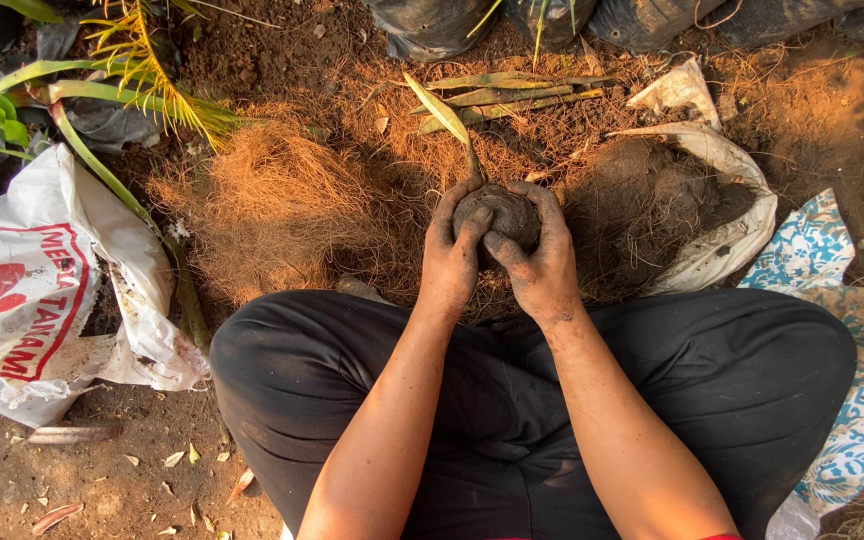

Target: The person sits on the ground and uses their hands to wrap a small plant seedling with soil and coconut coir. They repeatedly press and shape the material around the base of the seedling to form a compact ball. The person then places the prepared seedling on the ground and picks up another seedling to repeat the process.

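Observation:
Both of my hands cup a dark round soil ball (505,212) with a small green plant shoot (444,112) rising from its top. My left hand (450,250) wraps the ball's left side, thumb pressed on its front. My right hand (539,255) wraps the right side, fingers curled over the top. Both hands are smeared with soil. I sit cross-legged in black trousers (282,370), and the ball is held just above my knees.
A heap of brown coconut fibre (272,205) lies ahead on the left. An open white sack of dark soil (717,245) sits to the right. A white printed bag (42,290) lies at left, a patterned cloth (832,290) at right, black plant bags (432,25) behind.

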